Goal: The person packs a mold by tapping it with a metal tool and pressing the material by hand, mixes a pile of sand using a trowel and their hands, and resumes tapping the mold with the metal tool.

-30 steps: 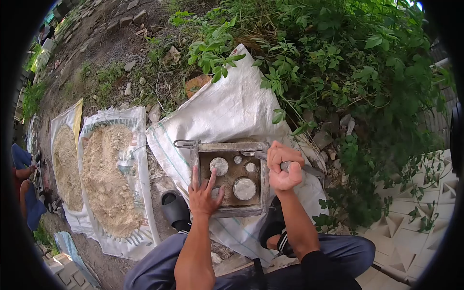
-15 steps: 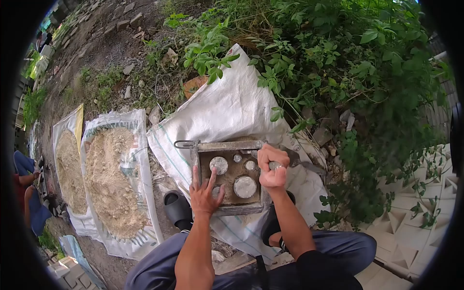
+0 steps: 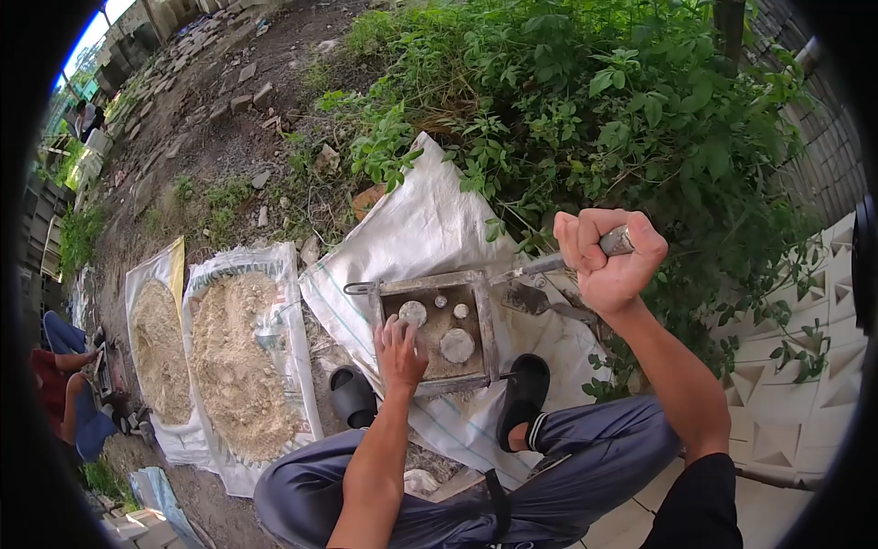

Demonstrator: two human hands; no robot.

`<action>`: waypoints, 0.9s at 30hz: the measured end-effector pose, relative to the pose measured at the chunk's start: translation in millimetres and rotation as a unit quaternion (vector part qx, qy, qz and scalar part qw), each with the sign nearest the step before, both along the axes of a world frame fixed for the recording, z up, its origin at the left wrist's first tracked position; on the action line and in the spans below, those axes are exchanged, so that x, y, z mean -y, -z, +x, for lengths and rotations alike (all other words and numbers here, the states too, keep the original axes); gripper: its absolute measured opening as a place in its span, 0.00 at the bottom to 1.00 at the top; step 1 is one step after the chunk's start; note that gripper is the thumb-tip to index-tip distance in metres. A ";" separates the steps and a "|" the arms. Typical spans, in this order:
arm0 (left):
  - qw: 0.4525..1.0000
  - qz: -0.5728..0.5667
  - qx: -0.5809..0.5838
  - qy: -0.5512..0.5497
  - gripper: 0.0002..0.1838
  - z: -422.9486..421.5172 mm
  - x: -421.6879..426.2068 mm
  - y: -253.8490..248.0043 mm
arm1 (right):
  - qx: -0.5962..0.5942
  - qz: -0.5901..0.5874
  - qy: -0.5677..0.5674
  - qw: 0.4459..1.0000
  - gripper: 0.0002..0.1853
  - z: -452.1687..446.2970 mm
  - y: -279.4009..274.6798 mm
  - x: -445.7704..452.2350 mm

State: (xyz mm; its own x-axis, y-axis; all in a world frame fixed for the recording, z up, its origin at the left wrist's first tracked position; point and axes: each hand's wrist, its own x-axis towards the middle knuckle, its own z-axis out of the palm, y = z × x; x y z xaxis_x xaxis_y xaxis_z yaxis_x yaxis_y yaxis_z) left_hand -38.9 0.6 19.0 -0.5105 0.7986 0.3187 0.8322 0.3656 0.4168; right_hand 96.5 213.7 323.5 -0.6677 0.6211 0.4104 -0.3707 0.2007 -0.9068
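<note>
A square frame (image 3: 490, 343) lies on a white woven sack (image 3: 430, 220), with dark sand (image 3: 437, 316) inside it. Several pale round pieces sit in the sand, among them a large disc (image 3: 457, 346) and a smaller disc (image 3: 412, 314). My left hand (image 3: 400, 357) rests over the frame's left side, fingers stretched toward the sand and holding nothing visible. Raised to the right of the frame, my right hand (image 3: 611, 261) is wrapped round the grey handle (image 3: 617, 241) of a long, thin tool. Its shaft points left toward the frame's upper right corner; what kind of tool it is I cannot make out.
A dark flat piece (image 3: 540, 302) lies on the sack right of the frame. To the left, two opened sacks hold pale sand (image 3: 242, 352). Green plants (image 3: 585, 119) crowd the far side, patterned blocks (image 3: 777, 403) stand at right, and a person (image 3: 69, 384) sits at far left.
My right hand has lifted up and to the right, away from the frame, with the tool in it. My left hand's spread fingers have drawn closer together at the frame's left side.
</note>
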 end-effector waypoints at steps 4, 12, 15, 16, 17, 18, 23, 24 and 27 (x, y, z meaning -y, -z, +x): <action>0.978 0.011 0.094 0.185 0.16 12.3 -56.6 -6.7 | 0.002 -0.052 0.075 0.996 0.30 33.6 -1.1 7.3; 0.942 -0.285 0.032 0.175 0.21 17.4 -128.8 27.2 | 0.069 -0.144 0.088 0.983 0.31 50.9 -4.4 -9.4; 0.897 -0.423 0.032 0.123 0.15 22.6 -149.3 39.3 | 0.035 -0.075 0.056 0.995 0.28 53.8 2.3 -14.7; 0.899 -0.415 0.021 0.141 0.16 17.9 -148.8 46.1 | 0.034 -0.082 0.062 0.994 0.28 53.5 1.6 -15.2; 0.897 -0.416 0.016 0.151 0.16 12.9 -148.9 52.3 | 0.018 -0.069 0.068 0.995 0.27 52.7 -2.0 -15.9; 0.895 -0.415 0.010 0.161 0.16 7.0 -150.0 62.5 | 0.002 -0.054 0.074 0.996 0.27 53.2 -5.6 -17.9; 0.898 -0.386 -0.013 0.210 0.16 -3.7 -153.2 87.2 | -0.019 -0.046 0.086 0.995 0.23 59.0 -9.1 -21.2; 0.902 -0.380 -0.012 0.204 0.16 -4.1 -154.2 84.6 | -0.019 -0.044 0.087 0.995 0.23 59.2 -9.5 -20.4; 0.908 -0.365 -0.016 0.204 0.17 -2.6 -153.2 73.0 | 0.000 -0.055 0.093 0.994 0.26 62.0 -8.2 -21.4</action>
